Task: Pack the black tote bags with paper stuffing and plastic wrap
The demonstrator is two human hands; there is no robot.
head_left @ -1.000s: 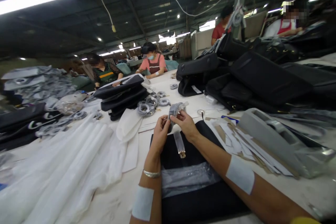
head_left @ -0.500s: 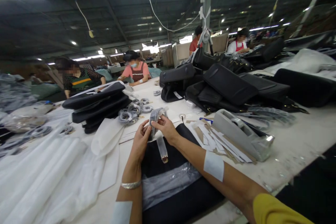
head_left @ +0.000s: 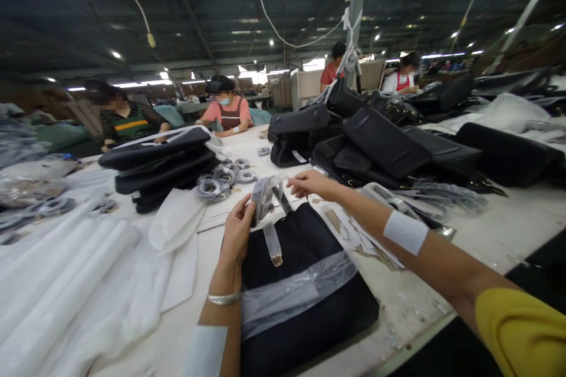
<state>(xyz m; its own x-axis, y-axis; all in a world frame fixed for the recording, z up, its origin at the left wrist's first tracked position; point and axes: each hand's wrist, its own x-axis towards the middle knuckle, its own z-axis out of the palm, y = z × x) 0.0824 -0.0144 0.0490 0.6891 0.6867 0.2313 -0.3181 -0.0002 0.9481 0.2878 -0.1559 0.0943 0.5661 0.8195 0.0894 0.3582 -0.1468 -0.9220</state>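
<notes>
A black bag [head_left: 305,300] lies flat in front of me, a band of clear plastic film [head_left: 305,288] across it. A plastic-covered strap with a gold-coloured metal end [head_left: 273,244] rests on its upper part. At the bag's top edge stands the bag's handle [head_left: 262,197], wrapped in clear plastic. My left hand [head_left: 239,227] is closed on this handle from the left, thumb in front. Just right of the handle is my right hand [head_left: 313,184], its fingers bent together beside a whitish end of the wrapping. Whether something is pinched in them I cannot make out.
A grey tape dispenser [head_left: 400,203] stands partly behind my right forearm, near paper strips [head_left: 349,230]. Black bags [head_left: 384,141] are heaped behind; another stack [head_left: 159,159] is at left. Coiled wrapped straps [head_left: 216,182] and white sheets [head_left: 88,283] lie left. Several co-workers sit beyond.
My right hand has moved off the wrapped handle to the right, uncovering more of the bag. My left hand stays on the handle. The view has shifted slightly.
</notes>
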